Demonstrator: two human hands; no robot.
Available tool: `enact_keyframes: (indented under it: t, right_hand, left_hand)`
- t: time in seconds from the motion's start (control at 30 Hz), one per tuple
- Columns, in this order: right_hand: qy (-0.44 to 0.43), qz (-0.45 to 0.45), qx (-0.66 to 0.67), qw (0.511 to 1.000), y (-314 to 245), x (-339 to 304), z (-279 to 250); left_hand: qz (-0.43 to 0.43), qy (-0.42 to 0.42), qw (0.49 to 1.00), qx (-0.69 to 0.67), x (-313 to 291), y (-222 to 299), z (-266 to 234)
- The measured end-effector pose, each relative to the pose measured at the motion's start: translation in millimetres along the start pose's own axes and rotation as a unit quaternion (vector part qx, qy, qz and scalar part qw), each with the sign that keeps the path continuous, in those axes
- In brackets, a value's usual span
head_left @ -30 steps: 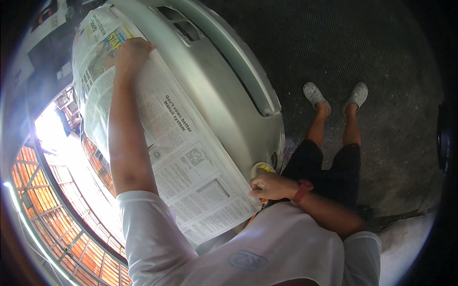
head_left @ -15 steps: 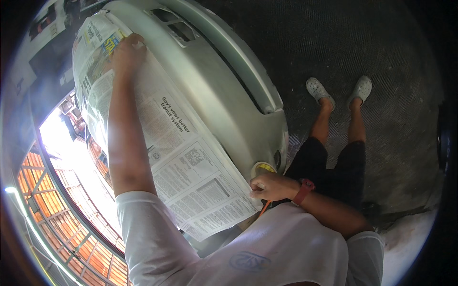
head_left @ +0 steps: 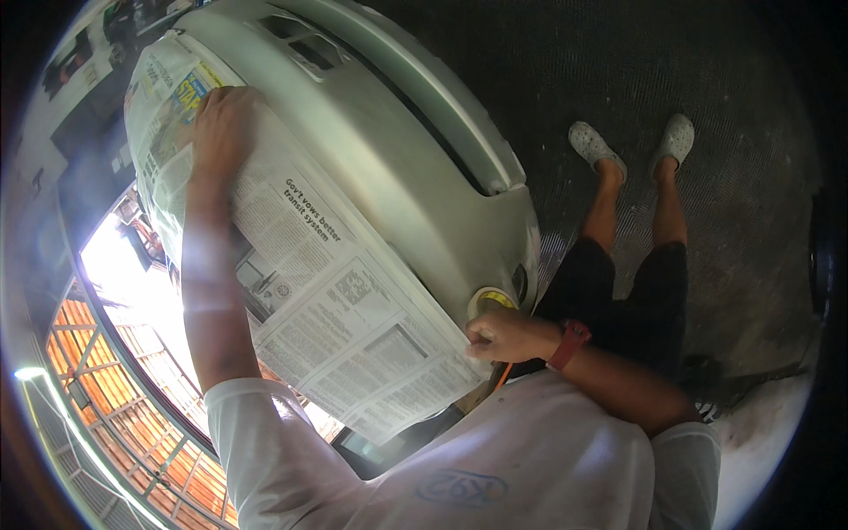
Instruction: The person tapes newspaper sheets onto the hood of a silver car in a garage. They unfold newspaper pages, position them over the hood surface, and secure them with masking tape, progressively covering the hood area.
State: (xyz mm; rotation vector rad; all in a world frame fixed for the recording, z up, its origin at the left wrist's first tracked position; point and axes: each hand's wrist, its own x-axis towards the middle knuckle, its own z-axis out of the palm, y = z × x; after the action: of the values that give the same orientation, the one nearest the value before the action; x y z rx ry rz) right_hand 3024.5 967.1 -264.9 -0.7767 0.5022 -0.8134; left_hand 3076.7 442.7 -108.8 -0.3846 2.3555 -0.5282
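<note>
Left hand (head_left: 224, 132) shifted nearer along long edge of paper (head_left: 380, 331) since earlier frame; fingers lie over sheet, cannot tell if gripping. Right hand (head_left: 512, 336) pinched on paper's near corner; tape roll (head_left: 496, 297) just beside. Paper covers left side of bumper (head_left: 415, 212). Best, probably: hold edge taut between hands, straight along bumper, smoothing outward without tearing.

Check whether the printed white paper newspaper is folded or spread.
Spread: the newspaper lies along the curved silver bumper, its printed face showing, the left hand on its upper part. Hidden layers: cannot tell.
</note>
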Motion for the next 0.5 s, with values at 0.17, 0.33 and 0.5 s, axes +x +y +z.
enact_keyframes:
  t: [0.17,0.33,0.5]
  right_hand:
    - [0.003,0.017,0.024,1.000,-3.5,-0.5,-13.1]
    - [0.003,0.003,0.034,0.999,-3.3,-2.0,-20.9]
    - [-0.007,0.011,0.034,0.999,-1.3,-1.3,-18.0]
  left_hand:
    - [0.027,-0.010,1.000,-0.008,-13.4,0.2,-2.4]
    - [0.053,-0.007,0.999,-0.008,-29.1,15.1,-10.3]
    - [0.037,-0.046,0.997,-0.059,-44.2,50.7,-31.1]
